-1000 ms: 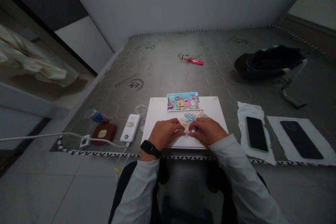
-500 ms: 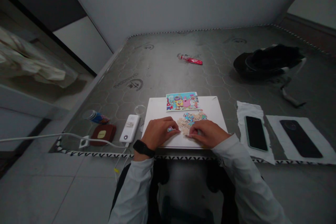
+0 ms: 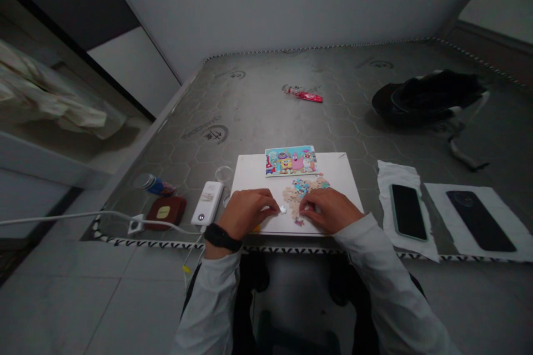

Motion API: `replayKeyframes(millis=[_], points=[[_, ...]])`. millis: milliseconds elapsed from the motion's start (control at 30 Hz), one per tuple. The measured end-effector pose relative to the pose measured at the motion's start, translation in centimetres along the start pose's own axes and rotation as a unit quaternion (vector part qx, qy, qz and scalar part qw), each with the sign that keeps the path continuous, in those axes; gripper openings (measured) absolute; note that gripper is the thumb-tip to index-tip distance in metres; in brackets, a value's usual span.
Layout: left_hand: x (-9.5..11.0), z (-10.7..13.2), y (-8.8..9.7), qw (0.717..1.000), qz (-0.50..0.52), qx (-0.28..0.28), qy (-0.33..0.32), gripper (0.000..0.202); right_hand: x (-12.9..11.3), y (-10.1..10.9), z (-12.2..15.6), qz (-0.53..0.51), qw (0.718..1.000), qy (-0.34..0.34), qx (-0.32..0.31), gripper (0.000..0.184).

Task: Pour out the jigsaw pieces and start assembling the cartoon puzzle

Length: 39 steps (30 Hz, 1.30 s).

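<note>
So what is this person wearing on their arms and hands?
The left hand and right hand are bare, no gloves. Long, loose, light grey sleeves cover both arms down to the wrists. A black band, likely a smartwatch, circles the left wrist; no markings can be made out.

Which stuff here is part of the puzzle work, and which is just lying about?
In use: left hand, fingertips at a loose piece; right hand on the puzzle pieces; cartoon picture; white board under them.
Lying about: power bank, green-cased phone, black phone, red wrapper, dark bundle, blue can, brown case.
</note>
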<state>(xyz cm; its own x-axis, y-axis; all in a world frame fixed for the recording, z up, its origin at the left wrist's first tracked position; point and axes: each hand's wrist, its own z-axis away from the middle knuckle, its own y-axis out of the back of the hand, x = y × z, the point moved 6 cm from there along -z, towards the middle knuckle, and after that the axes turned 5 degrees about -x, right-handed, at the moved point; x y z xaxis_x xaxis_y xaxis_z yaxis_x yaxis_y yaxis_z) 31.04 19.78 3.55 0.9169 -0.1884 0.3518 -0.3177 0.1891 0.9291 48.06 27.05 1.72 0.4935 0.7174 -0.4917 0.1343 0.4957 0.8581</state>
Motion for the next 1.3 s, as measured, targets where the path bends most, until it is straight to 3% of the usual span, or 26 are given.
replayKeyframes(millis=[233, 400, 767, 933, 1300], points=[[1.3, -1.0, -0.7, 0.999, -0.023, 0.026, 0.010, 0.017, 0.0, -0.2, -0.2, 0.018, 0.999, 0.013, 0.037, 0.022], [1.9, -1.6, -1.5, 0.999, -0.023, 0.025, 0.003, 0.021, 0.2, -0.5, -0.5, 0.015, 0.999, 0.012, 0.029, 0.017], [1.7, -1.6, -1.4, 0.998, -0.045, 0.029, 0.016, 0.023, 0.1, 0.4, -0.2, 0.002, 0.999, 0.013, 0.050, 0.008], [1.8, -1.5, -1.0, 0.998, -0.059, 0.027, 0.020, 0.026, 0.7, 0.8, 0.0, 0.049, 0.996, 0.002, 0.068, 0.004], [0.1, -1.0, -0.9, 0.998, -0.033, 0.006, 0.056, 0.028, 0.6, 0.5, 0.0, 0.041, 0.998, 0.034, 0.037, 0.010]])
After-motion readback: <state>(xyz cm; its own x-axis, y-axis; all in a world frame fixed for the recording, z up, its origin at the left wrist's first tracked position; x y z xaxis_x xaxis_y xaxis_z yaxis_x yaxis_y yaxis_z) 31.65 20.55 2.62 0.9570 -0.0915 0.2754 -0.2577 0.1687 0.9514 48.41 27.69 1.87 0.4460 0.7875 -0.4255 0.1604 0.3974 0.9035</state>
